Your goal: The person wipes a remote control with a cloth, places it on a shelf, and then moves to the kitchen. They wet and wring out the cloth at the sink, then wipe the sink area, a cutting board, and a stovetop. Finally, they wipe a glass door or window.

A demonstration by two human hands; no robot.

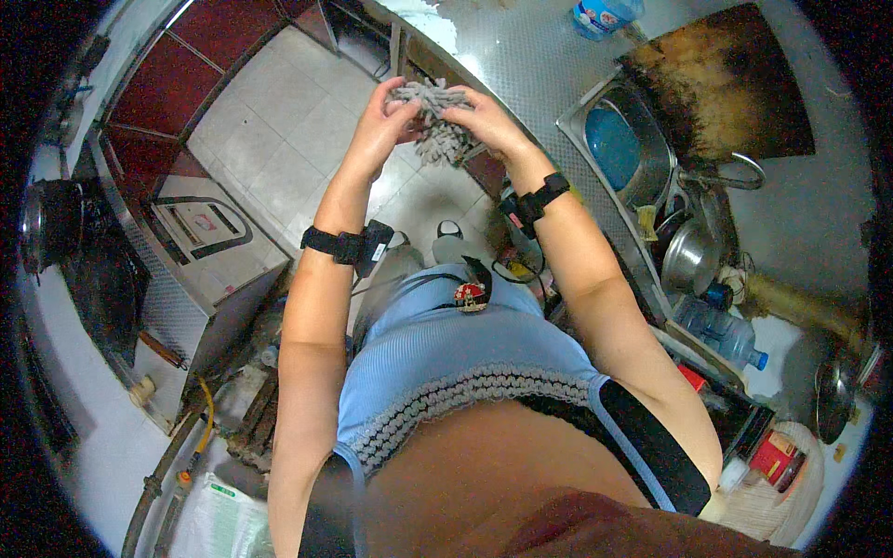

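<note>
Both hands are raised in front of my body, over the tiled floor, with a bunched grey chenille cleaning piece [442, 139] between them. Thick looped strands stick out of it; whether it is a mitt, a cloth or a mop head I cannot tell. My left hand [380, 129] grips its left side, thumb across the strands. On the other side my right hand [492, 125] has its fingers pressed into the upper right strands. The lower part of the piece hangs below my fingers. Each forearm wears a black strap with a small box.
To the right, a metal counter [502, 52] holds a sink [645, 174] with a blue basin [610, 146], a steel pot [691, 254] and a large water bottle [722, 331]. A stained board [739, 84] leans behind. At left are a stove [104, 293] and dark red cabinets [164, 84].
</note>
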